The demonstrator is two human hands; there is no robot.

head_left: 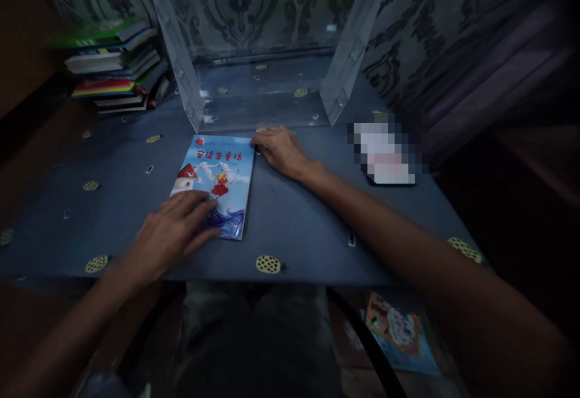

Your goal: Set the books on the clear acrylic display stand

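A thin paperback storybook (229,174) lies face up on the table, its blue cover showing red Chinese characters, a figure in red, white birds and dark waves. Across its lower left part rests my left hand (176,223), slightly blurred, with fingers stretched out and the thumb apart. My right hand (281,147) is at the book's upper right corner. Its fingers are bent and close together, with the tips at the corner; what lies under them is partly hidden.
A clear acrylic bookcase (338,78) stands behind the book. A stack of books (120,66) sits at the back left. At right lies a blurred-out phone-like object (385,153). The pineapple-patterned tablecloth (308,235) ends at the front edge; another book (399,331) lies below it.
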